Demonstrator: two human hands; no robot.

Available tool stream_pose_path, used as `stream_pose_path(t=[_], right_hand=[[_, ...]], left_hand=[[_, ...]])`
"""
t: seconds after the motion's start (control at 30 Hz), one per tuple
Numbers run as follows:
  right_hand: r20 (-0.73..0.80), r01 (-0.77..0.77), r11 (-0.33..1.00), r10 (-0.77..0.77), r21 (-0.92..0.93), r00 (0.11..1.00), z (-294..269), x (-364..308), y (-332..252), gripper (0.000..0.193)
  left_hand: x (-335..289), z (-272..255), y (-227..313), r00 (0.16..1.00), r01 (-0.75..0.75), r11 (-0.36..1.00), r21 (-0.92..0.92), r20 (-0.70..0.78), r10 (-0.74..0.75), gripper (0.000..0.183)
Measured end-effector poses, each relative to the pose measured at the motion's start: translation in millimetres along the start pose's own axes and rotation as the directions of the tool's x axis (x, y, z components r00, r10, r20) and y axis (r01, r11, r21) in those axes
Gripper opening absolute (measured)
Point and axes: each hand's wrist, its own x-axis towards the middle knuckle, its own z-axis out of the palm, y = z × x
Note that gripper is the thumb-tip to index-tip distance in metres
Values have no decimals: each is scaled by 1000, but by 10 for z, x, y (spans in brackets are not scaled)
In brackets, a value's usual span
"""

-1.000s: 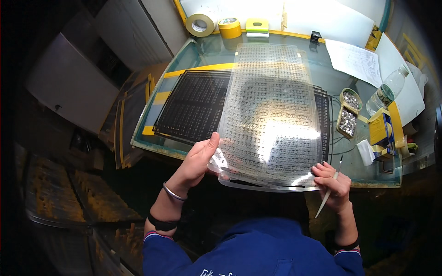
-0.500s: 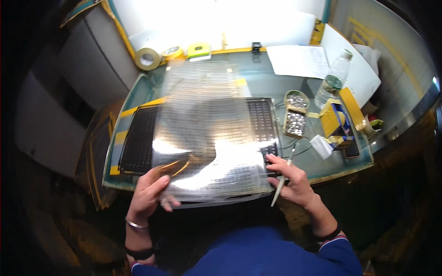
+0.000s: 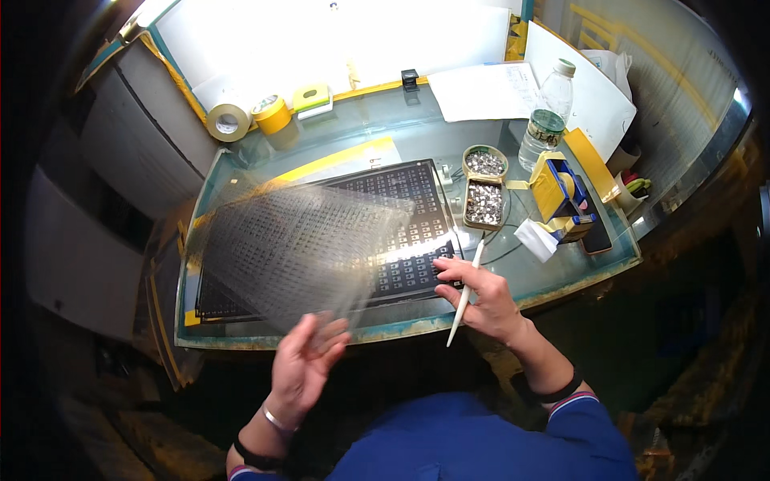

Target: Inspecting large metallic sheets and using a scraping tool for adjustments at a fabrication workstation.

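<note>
One clear sheet point(image 3: 289, 248), blurred over blk panel point(image 3: 409, 183), prob repositioning step: L hand point(image 3: 305, 361) at near edge, grip can't tell, R hand point(image 3: 492, 305) pinching white tool point(image 3: 464, 298); next needs steady edge hold.

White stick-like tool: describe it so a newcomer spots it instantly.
Along the near edge of the teal-rimmed table, find the dark patterned sheet's lower-right corner. The person's right hand is there, holding the white stick-like tool aslant. It alone is a slim, straight rod; the white scrap by the yellow dispenser is broader.
</note>
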Motion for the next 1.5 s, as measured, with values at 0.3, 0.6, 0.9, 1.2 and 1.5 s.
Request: stream_pose_path(t=[0.3, 0.6, 0.9, 1.2, 1.5], right_hand=[[-31, -25, 989, 30, 149, 999, -33, -59, -34, 27], [11, 97, 995, -97, -13, 995, -146, -28, -108, 33], [27, 180, 983, -181, 16, 983, -88, -9, -98, 15], [97, 231, 970, -224, -71, 970, -74, -3, -93, 13], [-10, 236, 972, -236, -5, 972, 5, 5, -144, 22]], left_hand=[[358, 585, -282, 896, 262, 951, 166, 323, -304, 63], [180, 449, -100, 854, -40, 806, 591, 438, -279, 44], [400, 527, -342, 398, -761, -483, 434, 899, 181, 50], [533, 365, -383, 394, -692, -503, 517, 855, 337, 48], [562, 340, -408, 390, -708, -450, 544, 833, 393, 48]])
